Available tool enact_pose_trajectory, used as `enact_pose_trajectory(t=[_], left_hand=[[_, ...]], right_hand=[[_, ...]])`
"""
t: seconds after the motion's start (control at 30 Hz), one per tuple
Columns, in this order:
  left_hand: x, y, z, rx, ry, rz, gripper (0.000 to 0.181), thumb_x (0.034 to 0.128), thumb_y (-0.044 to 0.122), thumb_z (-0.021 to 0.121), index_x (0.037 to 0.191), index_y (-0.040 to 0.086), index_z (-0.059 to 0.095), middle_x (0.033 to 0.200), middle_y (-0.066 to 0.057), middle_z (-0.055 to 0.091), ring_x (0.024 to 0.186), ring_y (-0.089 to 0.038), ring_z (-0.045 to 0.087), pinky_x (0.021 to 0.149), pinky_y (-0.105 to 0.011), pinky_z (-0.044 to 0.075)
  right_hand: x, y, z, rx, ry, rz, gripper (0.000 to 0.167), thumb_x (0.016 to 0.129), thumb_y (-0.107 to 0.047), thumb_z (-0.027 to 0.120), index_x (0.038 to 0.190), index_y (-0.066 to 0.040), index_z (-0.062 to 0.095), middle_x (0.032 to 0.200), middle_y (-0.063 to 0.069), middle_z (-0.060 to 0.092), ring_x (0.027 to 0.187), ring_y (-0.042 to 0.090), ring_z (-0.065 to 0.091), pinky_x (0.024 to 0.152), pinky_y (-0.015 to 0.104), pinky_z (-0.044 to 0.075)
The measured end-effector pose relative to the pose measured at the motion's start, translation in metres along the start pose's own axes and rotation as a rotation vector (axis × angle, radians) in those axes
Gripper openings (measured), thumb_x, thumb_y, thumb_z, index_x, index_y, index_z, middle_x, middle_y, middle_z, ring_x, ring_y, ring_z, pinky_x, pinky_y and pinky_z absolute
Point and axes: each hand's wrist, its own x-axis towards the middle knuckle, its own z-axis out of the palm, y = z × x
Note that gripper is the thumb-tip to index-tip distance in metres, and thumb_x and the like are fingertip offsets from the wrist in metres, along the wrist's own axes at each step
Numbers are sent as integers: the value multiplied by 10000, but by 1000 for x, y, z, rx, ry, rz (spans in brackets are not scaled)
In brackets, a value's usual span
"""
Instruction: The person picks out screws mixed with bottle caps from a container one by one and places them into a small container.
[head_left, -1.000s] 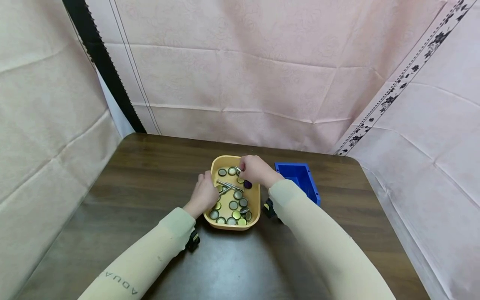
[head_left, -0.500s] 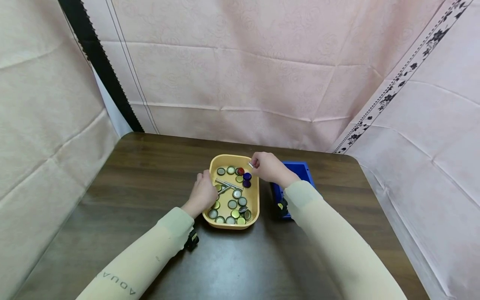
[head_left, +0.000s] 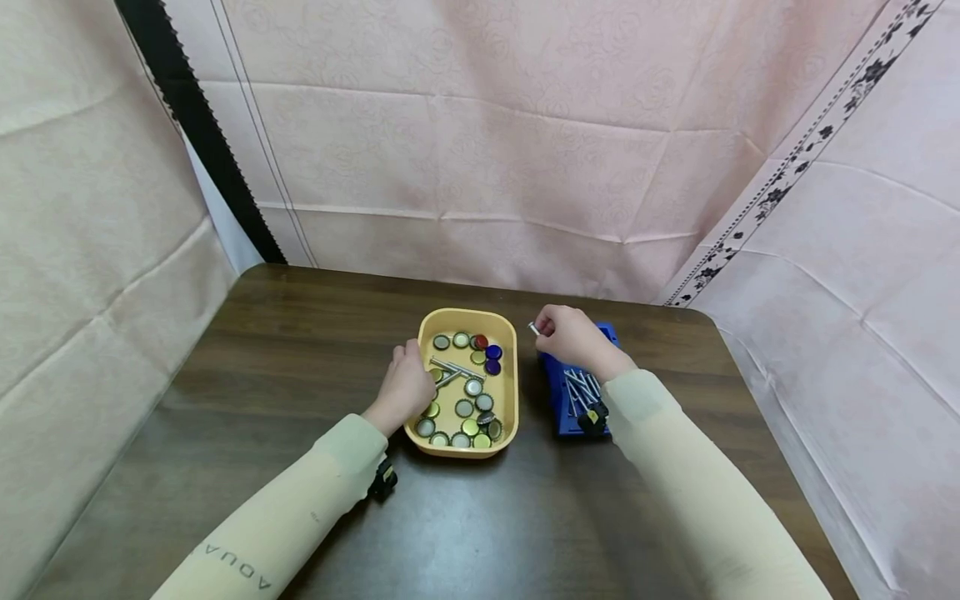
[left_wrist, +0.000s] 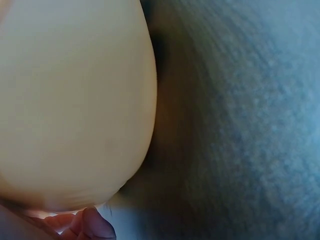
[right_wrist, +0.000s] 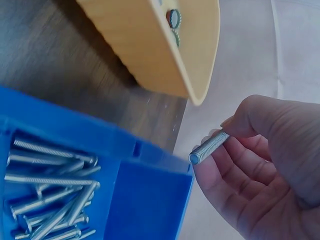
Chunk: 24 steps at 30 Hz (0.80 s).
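Note:
A yellow plastic tray stands mid-table, holding several bottle caps and a few loose bolts. My left hand grips the tray's left side; in the left wrist view its fingertips show beside the pale wall, with the rest mostly hidden. Between thumb and fingers, my right hand pinches a threaded silver bolt. That hand is above the far part of a blue bin, right of the tray. Several bolts lie in one compartment of the bin.
The brown wooden table ends at a back edge near both containers. Pale patterned cloth hangs behind and at the sides. A narrow strip of tabletop separates tray and bin. The right forearm partly covers the bin.
My right hand has lifted a bolt out of the yellow tray and moved right, over the blue bin. Red and blue caps came into view there. The left hand stays on the tray.

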Motion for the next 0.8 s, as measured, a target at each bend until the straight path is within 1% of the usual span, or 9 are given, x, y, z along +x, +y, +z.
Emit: enact_pose_trajectory(t=[0.17, 0.33, 0.53, 0.8], left_hand=[[-1, 1, -1, -7, -12, -4, 635, 902, 77, 506, 1472, 17, 232, 1232, -215, 375, 1036, -337, 471, 881, -471, 446], [-2, 2, -3, -8, -13, -8, 617, 921, 93, 518, 1465, 13, 239, 1229, -213, 377, 1029, -329, 476, 868, -465, 455], [-3, 2, -5, -13, -15, -14, 615, 918, 87, 500, 1469, 19, 235, 1232, -208, 372, 1019, -324, 476, 851, -457, 461], [-2, 1, -3, -22, -20, -18, 635, 921, 86, 501, 1485, 24, 218, 1254, -214, 367, 1038, -330, 468, 868, -464, 453]], right_hand=[[-6, 15, -6, 6, 14, 10, 142, 858, -128, 637, 986, -72, 610, 903, 70, 609, 782, 229, 558, 706, 368, 472], [-11, 28, -12, 1, 29, 38, 147, 860, -133, 635, 992, -74, 609, 920, 79, 608, 808, 240, 556, 736, 384, 467], [-17, 42, -13, -10, 6, 69, 161, 866, -117, 635, 1000, -37, 595, 939, 109, 615, 837, 255, 559, 776, 408, 473], [-17, 58, -7, -23, -22, 104, 158, 869, -116, 648, 988, -25, 598, 925, 110, 623, 828, 252, 572, 767, 412, 483]])
